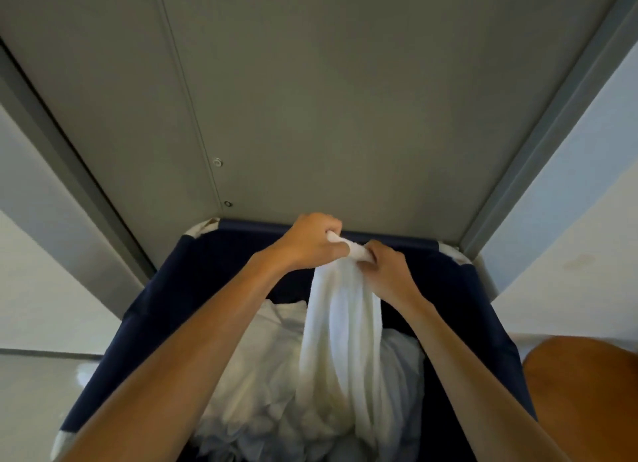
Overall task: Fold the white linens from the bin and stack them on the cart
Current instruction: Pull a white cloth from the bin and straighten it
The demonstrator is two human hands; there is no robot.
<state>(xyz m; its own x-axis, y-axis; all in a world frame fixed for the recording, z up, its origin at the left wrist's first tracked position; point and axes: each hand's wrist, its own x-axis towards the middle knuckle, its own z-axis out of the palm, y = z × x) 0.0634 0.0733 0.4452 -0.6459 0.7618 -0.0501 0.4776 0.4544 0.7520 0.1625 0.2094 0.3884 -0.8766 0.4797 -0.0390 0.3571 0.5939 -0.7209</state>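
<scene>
A white towel (345, 341) hangs bunched in long folds over the navy fabric bin (179, 289). My left hand (310, 240) grips its top edge in a fist, and my right hand (386, 271) pinches the same edge just to the right, the two hands almost touching. The towel's lower end drops into a heap of crumpled white linens (255, 385) that fills the bin's bottom. Both forearms reach forward over the bin. No cart is in view.
A grey metal door or panel (310, 99) with a darker frame stands right behind the bin's far rim. Pale walls flank it on both sides. My knee (583, 392) shows at the lower right, and light floor lies at the lower left.
</scene>
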